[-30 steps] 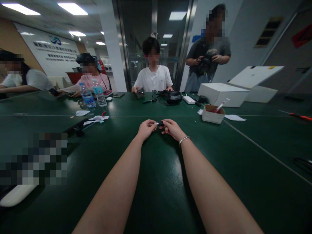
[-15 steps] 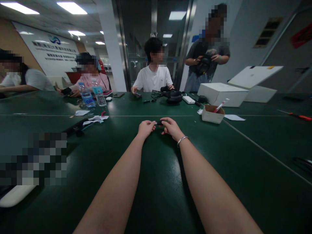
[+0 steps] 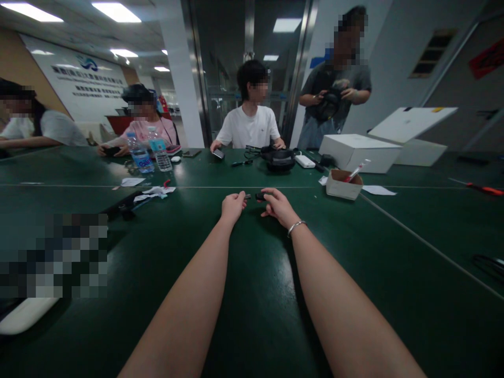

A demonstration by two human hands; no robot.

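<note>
Over the middle of the green table (image 3: pixel 252 273), my left hand (image 3: pixel 233 207) pinches a small stick with a grey, metal-looking tip (image 3: pixel 248 197), which points right. Most of that stick is hidden in the fingers. Facing it, my right hand (image 3: pixel 280 206), with a silver bangle (image 3: pixel 296 226) at the wrist, is closed on a small black cap-like piece (image 3: pixel 260 196). A narrow gap separates the two pieces. They are too small to tell their exact kind.
Beyond my hands lie a black headset-like device (image 3: pixel 280 158) and a white power-bank-like block (image 3: pixel 305 161). A small box (image 3: pixel 344 185) stands to the right, near a white carton (image 3: pixel 360 152). Bottles (image 3: pixel 140 153) and paper scraps (image 3: pixel 155 193) are left. Several people sit or stand around.
The two small pieces, joined or touching before, are now apart. My left hand has shifted slightly left, the right hand slightly right. The person opposite has turned a phone-like object.
</note>
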